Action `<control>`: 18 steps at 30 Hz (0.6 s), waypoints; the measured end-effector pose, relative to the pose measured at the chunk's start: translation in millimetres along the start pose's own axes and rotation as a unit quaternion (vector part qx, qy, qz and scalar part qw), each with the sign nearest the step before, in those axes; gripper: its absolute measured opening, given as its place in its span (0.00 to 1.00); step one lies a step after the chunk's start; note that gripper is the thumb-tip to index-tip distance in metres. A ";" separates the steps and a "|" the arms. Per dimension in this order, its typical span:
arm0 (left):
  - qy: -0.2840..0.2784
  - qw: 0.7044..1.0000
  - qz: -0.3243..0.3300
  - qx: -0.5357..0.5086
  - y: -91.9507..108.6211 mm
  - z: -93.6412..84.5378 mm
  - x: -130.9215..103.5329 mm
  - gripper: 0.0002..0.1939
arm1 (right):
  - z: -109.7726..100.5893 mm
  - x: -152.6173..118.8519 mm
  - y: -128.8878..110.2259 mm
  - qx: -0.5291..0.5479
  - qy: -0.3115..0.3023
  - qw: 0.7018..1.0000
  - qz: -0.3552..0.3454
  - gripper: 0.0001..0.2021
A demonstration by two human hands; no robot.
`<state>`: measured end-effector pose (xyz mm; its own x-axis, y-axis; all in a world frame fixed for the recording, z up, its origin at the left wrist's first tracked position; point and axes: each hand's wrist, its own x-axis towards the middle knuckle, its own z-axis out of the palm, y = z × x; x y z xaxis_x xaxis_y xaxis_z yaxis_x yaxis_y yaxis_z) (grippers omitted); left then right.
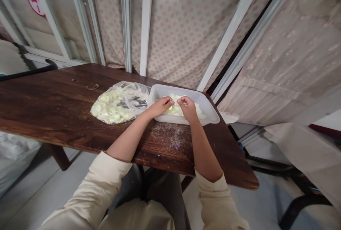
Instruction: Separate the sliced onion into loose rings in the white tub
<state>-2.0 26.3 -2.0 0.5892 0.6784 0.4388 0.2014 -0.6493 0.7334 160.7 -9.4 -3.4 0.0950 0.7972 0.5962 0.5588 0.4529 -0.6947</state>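
Over a white plastic tub (211, 113), both of my hands hang close together with fingertips almost meeting. My left hand (162, 105) is closed in a pinch; whatever it holds is too small to make out. Fingers and thumb of my right hand (188, 106) are pinched in the same way, their contents also unclear. Below them, the tub holds a layer of pale yellow-green pieces (199, 111). Left of the tub lies a clear plastic bag (137, 93) with similar flat, roundish pale pieces (113, 107) in it. Their exact kind cannot be told.
The dark wooden table (53, 98) has whitish grains (170, 134) scattered before the tub, a purple scrap (176, 147) and a thin string loop (92, 87). Dotted curtains (176, 34) hang behind. A large plastic sack (16, 155) stands at the lower left.
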 end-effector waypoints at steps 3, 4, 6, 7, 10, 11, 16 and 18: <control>0.015 1.000 0.009 -0.016 1.3 0.2 -1.2 0.13 | 2.5 -0.5 2.2 -0.051 0.049 0.997 0.034 0.12; 0.027 0.999 0.017 -0.025 1.5 0.1 -1.4 0.11 | 3.4 -1.0 2.0 -0.069 0.056 0.995 0.034 0.12; 0.048 0.997 0.037 -0.048 0.9 -0.1 -1.4 0.08 | 4.8 -2.4 0.4 -0.102 0.041 0.994 0.013 0.12; 0.052 0.996 0.046 -0.057 0.2 -0.2 -1.1 0.07 | 5.3 -3.2 -0.7 -0.120 0.020 0.993 -0.006 0.12; 0.037 0.995 0.063 -0.064 -2.0 0.0 -0.2 0.06 | 6.2 -4.8 -2.8 -0.163 -0.061 0.982 -0.068 0.13; 0.029 0.996 0.066 -0.062 -2.3 0.1 -0.1 0.05 | 6.2 -4.8 -2.7 -0.169 -0.080 0.979 -0.082 0.13; 0.016 0.997 0.062 -0.040 -1.0 0.6 -1.3 0.07 | 5.3 -2.2 0.4 -0.119 -0.101 0.983 -0.097 0.10; 0.018 0.998 0.052 -0.031 -0.5 1.1 -1.7 0.08 | 4.8 -1.5 0.5 -0.097 -0.101 0.986 -0.094 0.10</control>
<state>-2.2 25.0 -3.7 0.5761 0.6208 0.5318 0.0905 -0.6950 0.7132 156.8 -8.5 -6.5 -0.1815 0.7783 0.6011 0.6998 0.5317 -0.4771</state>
